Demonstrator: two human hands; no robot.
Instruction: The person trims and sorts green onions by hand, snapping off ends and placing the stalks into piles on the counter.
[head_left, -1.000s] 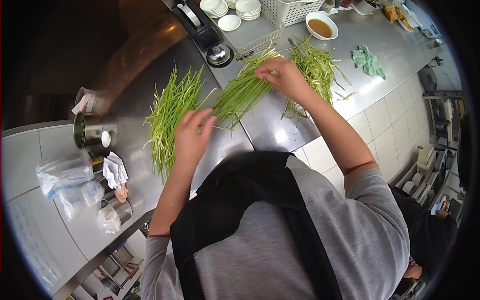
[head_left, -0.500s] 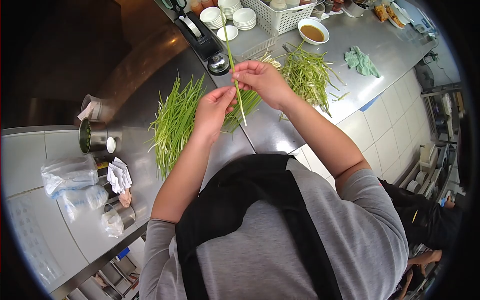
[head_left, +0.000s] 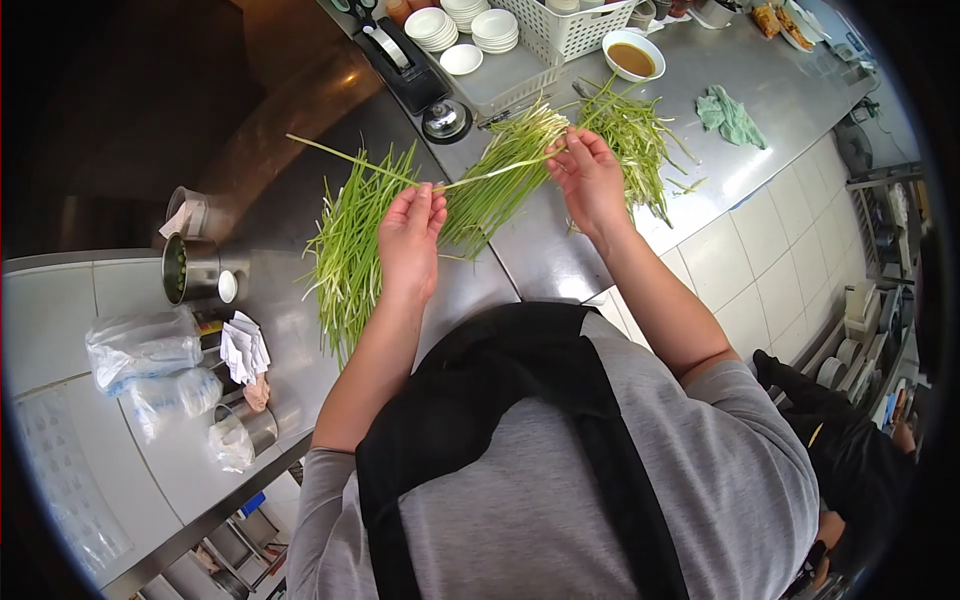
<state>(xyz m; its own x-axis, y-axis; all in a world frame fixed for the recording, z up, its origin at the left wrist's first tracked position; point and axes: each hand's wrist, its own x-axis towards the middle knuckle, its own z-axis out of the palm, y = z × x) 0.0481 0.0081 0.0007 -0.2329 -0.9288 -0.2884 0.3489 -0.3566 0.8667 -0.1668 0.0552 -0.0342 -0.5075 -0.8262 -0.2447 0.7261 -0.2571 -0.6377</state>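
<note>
One long, thin green onion stalk (head_left: pixel 495 176) stretches sideways between my hands. My left hand (head_left: pixel 410 235) pinches it partway along, and its green end sticks out to the left. My right hand (head_left: pixel 588 180) has thumb and fingers closed at the pale end; whether it grips the stalk itself or a strip from it is too small to tell. Under my left hand lies a heap of green onions (head_left: pixel 350 235). Between and below the hands is a bundle of green onions (head_left: pixel 500 185) with white ends pointing away. Right of my right hand sits a pile of loose, tangled strips (head_left: pixel 645 150).
Along the far side stand a tape dispenser (head_left: pixel 402 70), a call bell (head_left: pixel 446 121), stacked white dishes (head_left: pixel 495 32), a white basket (head_left: pixel 590 35) and a bowl of brown sauce (head_left: pixel 634 57). A green cloth (head_left: pixel 730 117) lies right. Another person (head_left: pixel 850 440) is at lower right.
The stalk has turned from nearly upright to lying sideways. My hands have moved apart, the right one to the right and the left one slightly down.
</note>
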